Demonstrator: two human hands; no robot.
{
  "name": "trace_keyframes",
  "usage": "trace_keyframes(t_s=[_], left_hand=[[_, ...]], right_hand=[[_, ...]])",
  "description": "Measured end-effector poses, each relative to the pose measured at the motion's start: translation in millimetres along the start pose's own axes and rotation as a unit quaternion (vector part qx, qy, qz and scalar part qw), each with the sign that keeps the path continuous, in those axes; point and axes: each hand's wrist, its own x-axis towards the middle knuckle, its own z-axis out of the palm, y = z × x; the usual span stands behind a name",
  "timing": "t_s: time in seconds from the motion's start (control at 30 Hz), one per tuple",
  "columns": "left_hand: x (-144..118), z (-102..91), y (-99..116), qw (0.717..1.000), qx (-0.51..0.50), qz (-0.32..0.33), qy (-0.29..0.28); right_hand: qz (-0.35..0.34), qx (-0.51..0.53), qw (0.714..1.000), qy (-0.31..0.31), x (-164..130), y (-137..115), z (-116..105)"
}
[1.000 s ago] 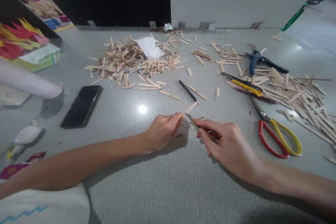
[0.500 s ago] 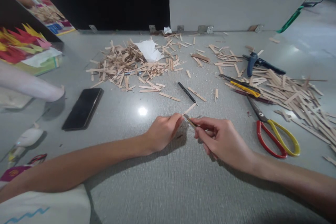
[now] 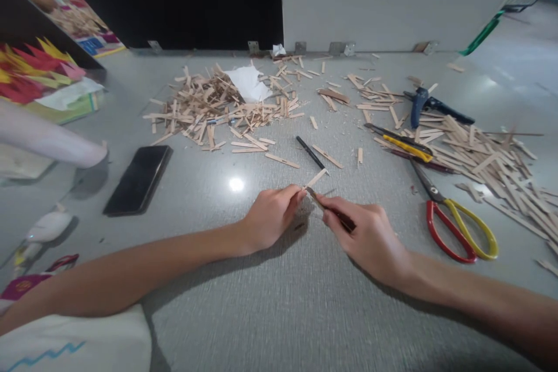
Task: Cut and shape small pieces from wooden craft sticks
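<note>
Left hand (image 3: 271, 216) pinches a thin flat wooden stick (image 3: 315, 178). Right hand (image 3: 368, 235) grips a slim craft knife (image 3: 325, 206), blade tip touching the stick just past the left fingertips.

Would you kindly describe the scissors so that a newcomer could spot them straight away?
Start at the big heap of wooden sticks on the right of the grey table. At its near edge, just right of the right hand, lie the scissors. Their looped handles, one red and one yellow, set them apart from the other tools there.
</note>
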Motion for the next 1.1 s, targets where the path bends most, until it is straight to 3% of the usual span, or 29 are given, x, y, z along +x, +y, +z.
trace_keyframes(t_s=[0.27,0.37,0.53,0.67,0.83,1.1], left_hand=[[5,-2.5,0,1.000,-0.019,-0.013,-0.003],[6,-2.5,1,1.000,-0.020,-0.010,0.019],[8,-4.5,1,0.997,-0.060,0.002,0.043],[9,-6.9,1,0.995,-0.087,-0.015,0.046],[9,-5.9,0,0.996,-0.081,0.025,0.038],[10,-4.7,1,0.996,-0.075,0.034,0.032]], right_hand=[[-0.092,-0.136,0.986,-0.027,-6,12,0],[-0.094,-0.167,0.981,-0.014,-3,19,-7],[-0.030,-0.155,0.987,0.031,6,14,-19],[-0.076,-0.140,0.986,0.047,2,4,-18],[-0.118,-0.140,0.983,0.031,-1,5,-17],[-0.123,-0.150,0.981,0.012,-2,10,-19]])
